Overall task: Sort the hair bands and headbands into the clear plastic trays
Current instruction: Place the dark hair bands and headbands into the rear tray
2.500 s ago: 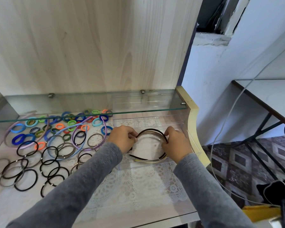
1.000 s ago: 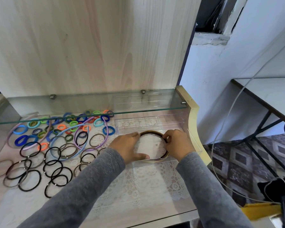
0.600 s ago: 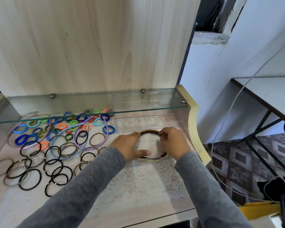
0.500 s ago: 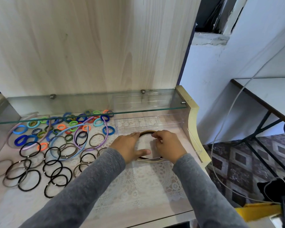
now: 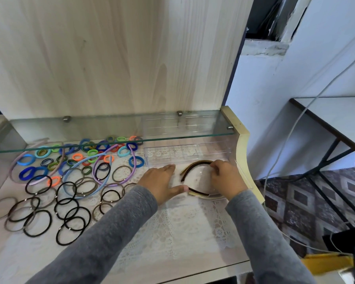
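Lace cloth (image 5: 172, 232) covers the near counter. Just beyond it, the left hand (image 5: 162, 181) lies flat on the near clear tray (image 5: 205, 178), fingers straight and together, thumb spread to the right. The right hand (image 5: 226, 179) pinches the far arc of the dark headbands (image 5: 193, 167) lying inside that tray. Loose hair bands (image 5: 70, 181) are scattered to the left. A second clear tray (image 5: 189, 155) sits farther back, under the glass shelf (image 5: 111, 130).

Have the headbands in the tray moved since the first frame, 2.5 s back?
Yes. The headbands have moved right within the tray, away from the blue hair band and closer to the cream side panel.
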A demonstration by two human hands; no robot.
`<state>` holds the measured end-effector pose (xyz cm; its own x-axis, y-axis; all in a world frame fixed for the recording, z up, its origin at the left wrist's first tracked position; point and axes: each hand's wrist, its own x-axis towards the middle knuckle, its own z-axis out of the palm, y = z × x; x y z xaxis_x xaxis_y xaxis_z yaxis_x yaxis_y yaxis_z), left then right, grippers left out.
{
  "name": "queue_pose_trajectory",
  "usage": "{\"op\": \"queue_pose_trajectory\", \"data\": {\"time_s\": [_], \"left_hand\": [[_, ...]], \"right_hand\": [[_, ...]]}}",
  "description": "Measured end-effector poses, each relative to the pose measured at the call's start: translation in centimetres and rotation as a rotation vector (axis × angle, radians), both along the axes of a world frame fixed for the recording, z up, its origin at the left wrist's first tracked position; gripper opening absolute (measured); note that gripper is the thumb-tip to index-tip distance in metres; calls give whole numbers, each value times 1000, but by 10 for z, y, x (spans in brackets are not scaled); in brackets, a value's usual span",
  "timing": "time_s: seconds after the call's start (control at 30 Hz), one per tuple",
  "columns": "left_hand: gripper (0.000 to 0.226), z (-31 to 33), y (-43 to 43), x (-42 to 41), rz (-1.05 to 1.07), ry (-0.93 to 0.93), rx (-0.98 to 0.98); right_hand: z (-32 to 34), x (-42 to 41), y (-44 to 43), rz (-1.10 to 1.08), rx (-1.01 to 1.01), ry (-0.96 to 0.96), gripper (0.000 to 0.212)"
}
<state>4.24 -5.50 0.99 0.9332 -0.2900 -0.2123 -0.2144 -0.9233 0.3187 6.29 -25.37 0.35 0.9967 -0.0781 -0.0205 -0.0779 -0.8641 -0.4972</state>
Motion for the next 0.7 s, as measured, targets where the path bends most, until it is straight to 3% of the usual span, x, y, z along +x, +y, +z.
{"op": "queue_pose_trajectory", "data": {"time_s": [0.23,0.47,0.57,0.7], "left_hand": [[81,0,0,0,4,5,1],[78,-2,0,2,-2,19,-19],[70,-2,5,1,-15,-16,-136],[51,-1,19,-12,-16,-209,-383]], "right_hand": [[-2,-1,-15,-103,-27,-28,35],[-4,-3,-1,-51,-41,-69,34],[-7,-4,14,33,-27,-154,31],[-8,-11,41,132,85,-257,25]]}}
